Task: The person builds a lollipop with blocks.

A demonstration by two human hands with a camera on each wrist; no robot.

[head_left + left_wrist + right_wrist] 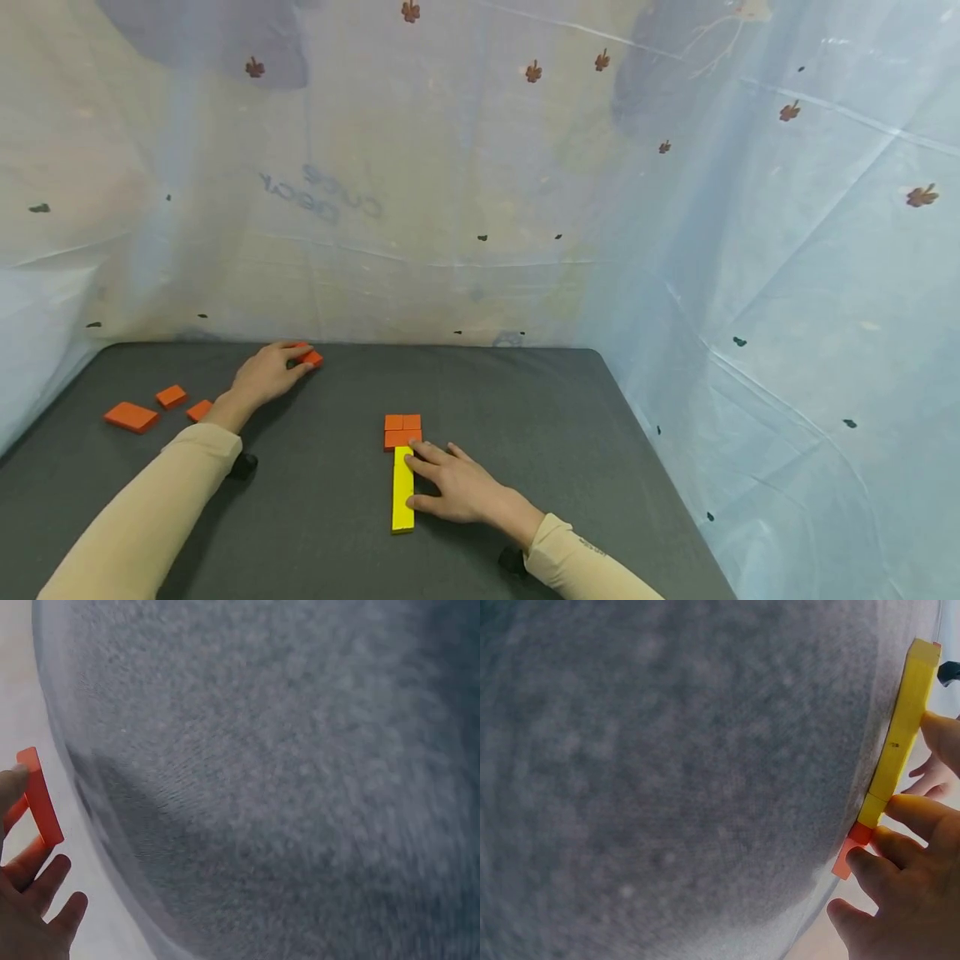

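At the back left of the table, my left hand (264, 375) pinches an orange block (41, 799) between thumb and fingers; in the left wrist view the other fingers stay spread away from it. Whether a second orange piece lies behind it, I cannot tell. My right hand (465, 486) touches the right side of a yellow strip (402, 500) with its thumb and fingertips, fingers extended. At the strip's far end sit several orange blocks (402, 422) packed into a square. The right wrist view shows a seam across the yellow strip (898, 739) near the orange end.
Loose orange pieces lie at the left: a larger flat block (131, 417), a small block (171, 396) and another small one (198, 410) beside my left wrist. A dark grey table (487, 383) holds everything. A translucent leaf-printed curtain (420, 192) hangs behind it and along its right side.
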